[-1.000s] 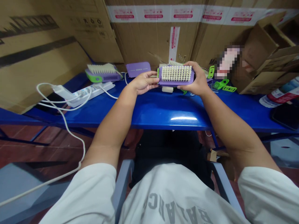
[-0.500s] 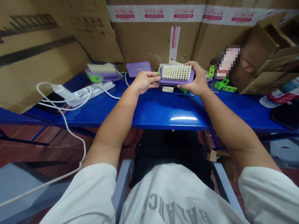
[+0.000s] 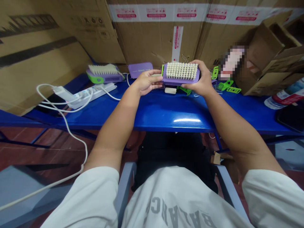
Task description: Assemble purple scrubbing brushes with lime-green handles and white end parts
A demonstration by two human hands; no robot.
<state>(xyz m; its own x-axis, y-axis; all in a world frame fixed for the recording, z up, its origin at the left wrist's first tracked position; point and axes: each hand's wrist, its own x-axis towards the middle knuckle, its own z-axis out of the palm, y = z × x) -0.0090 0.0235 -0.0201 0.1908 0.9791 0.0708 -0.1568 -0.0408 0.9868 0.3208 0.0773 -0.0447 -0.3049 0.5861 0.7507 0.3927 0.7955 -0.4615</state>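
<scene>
**Right hand:** the right hand (image 3: 198, 79) grips the right end of the brush, fingers curled over the top edge and thumb beneath.

**Left hand:** the left hand (image 3: 148, 81) is partly closed, its fingers (image 3: 158, 76) reaching to the brush's left end and steadying it.

**Held thing:** a purple-backed brush (image 3: 181, 72) with rows of cream bristles facing up is held level in both hands, above the table at upper centre.

**Nearest writing:** the white T-shirt (image 3: 180, 202) shows large grey letters reading "BALANC", upside down from this view.

**Seat:** grey-blue chair arms (image 3: 124, 193) stand at either side of the torso.

**Table edge:** the blue metal table (image 3: 166, 117) has its front edge well below the hands, leaving open tabletop between them.

**Under the brush:** a small cream block (image 3: 170, 90) lies on the tabletop, just below the brush.

**Right of the hands:** green plastic clips (image 3: 224, 85) lie near a blurred pale object (image 3: 231, 61); a bottle with a red label (image 3: 283, 98) and a black phone (image 3: 291, 117) sit at far right.

**Left of the hands:** a white power strip (image 3: 92, 95) holds a charger (image 3: 63, 94) with white cable (image 3: 71, 133) trailing to the floor; behind stand a green-and-purple brush (image 3: 103, 74) and a purple lid (image 3: 140, 69), its small print unreadable.

**Far wall:** cardboard boxes (image 3: 59, 41) carry red-and-white tape (image 3: 156, 12), too small to read.
</scene>
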